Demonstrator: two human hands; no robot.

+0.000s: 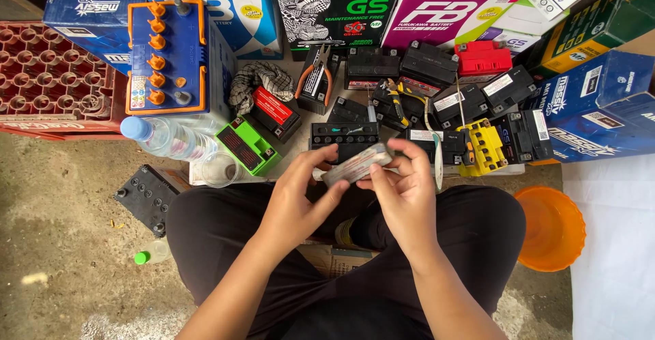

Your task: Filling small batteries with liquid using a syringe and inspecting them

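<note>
Head camera looks down on a seated person's lap, where both hands hold a small pale, greyish strip-like piece (357, 165) level above the crossed legs. It is long and narrow, with a reddish tinge along one side; finer detail is blurred. Left hand (297, 193) grasps its left end between thumb and fingers, while right hand (404, 186) pinches the right end. Just beyond it lies a black motorcycle battery (343, 137), with a green battery (247, 146), orange-handled pliers (313, 75) and an orange bowl (554, 228) around.

Batteries (344, 137) and boxes (600, 105) on dirt floor (61, 197)
</note>
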